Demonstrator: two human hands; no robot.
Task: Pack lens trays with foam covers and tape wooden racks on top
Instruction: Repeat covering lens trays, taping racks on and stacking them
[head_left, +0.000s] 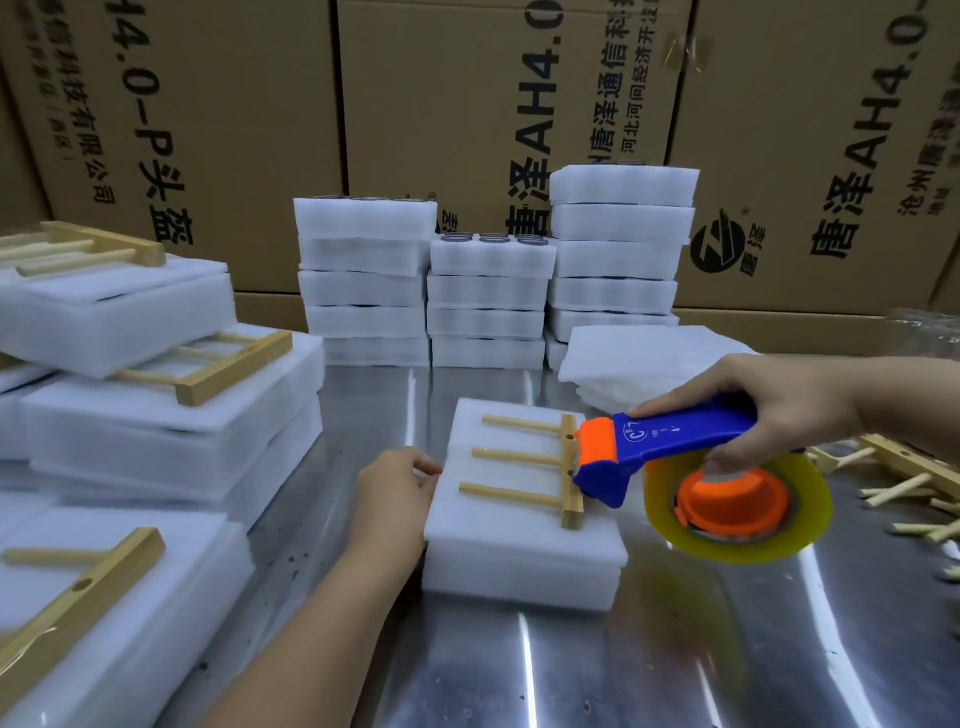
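A shiny metal table (571, 675) is reflecting the overhead light in long streaks. Tall brown cardboard cartons (208, 130) printed with black Chinese characters and "AH4.0" are closing off the whole back of the room.

Against those cartons, three stacks of white foam lens trays (488, 291) are standing side by side. Round clear lenses (493, 238) are showing at the top of the middle stack. A low pile of loose foam covers (649, 353) is lying just in front of the right stack. Finished packs (130, 415) with racks on top are piling up along the left edge, and loose wooden racks (904, 467) are lying scattered at the far right.

The foam-covered lens tray (519, 545) is sitting near the middle of the table, with a three-pronged wooden rack (540, 467) lying flat on top of it. The left hand (395, 488) is gripping the tray's left edge with curled fingers. The right hand (779, 400) is clasping a blue and orange tape dispenser (675, 441); its orange nose is touching the rack's crossbar. The yellowish tape roll (737, 509) is hanging over the table beside the tray, hiding the surface behind it.
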